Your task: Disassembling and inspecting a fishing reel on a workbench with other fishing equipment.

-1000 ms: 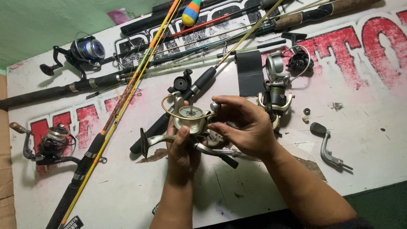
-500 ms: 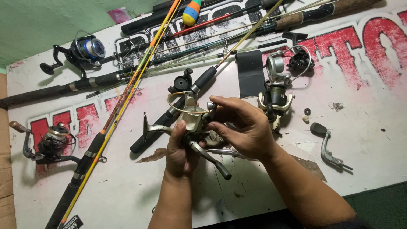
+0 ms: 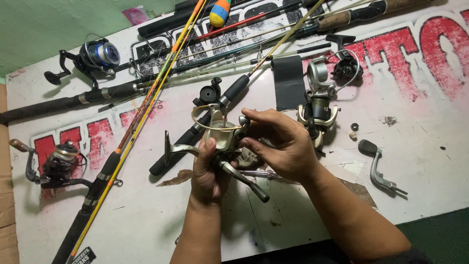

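Work surface: a white painted board (image 3: pixel 430 161) with worn red and black lettering, set against a green wall (image 3: pixel 44 29) at the upper left. The board is scuffed and stained near its front edge.

Held item: a pale gold spinning reel (image 3: pixel 222 137), raised just above the middle of the board. Its wire bail arm arcs over the top, its foot projects to the left, and its black-knobbed crank handle (image 3: pixel 246 180) slopes down to the right.

Left hand (image 3: pixel 207 176): beneath the reel, fingers closed around its lower body and stem, thumb up along the side.

Right hand (image 3: pixel 281 144): on the reel's right side, fingers curled, thumb and forefinger pinching at the rotor near the bail. What lies between the fingertips cannot be made out.

Surrounding items: a second, partly dismantled spinning reel (image 3: pixel 317 110) lies just beyond the right hand, beside a dark grey rectangular patch (image 3: pixel 288 83). A loose grey crank handle (image 3: pixel 378 168) lies well apart to the right, with two small loose parts (image 3: pixel 352 132) near it. A blue-spooled reel (image 3: pixel 97 54) sits at the upper left on a black rod. A dark reel (image 3: pixel 56 164) lies at the left edge. A yellow rod (image 3: pixel 141 122) runs diagonally across the board, with several more rods fanned along the top. A float in orange, yellow and blue (image 3: pixel 220 12) rests at the top edge.
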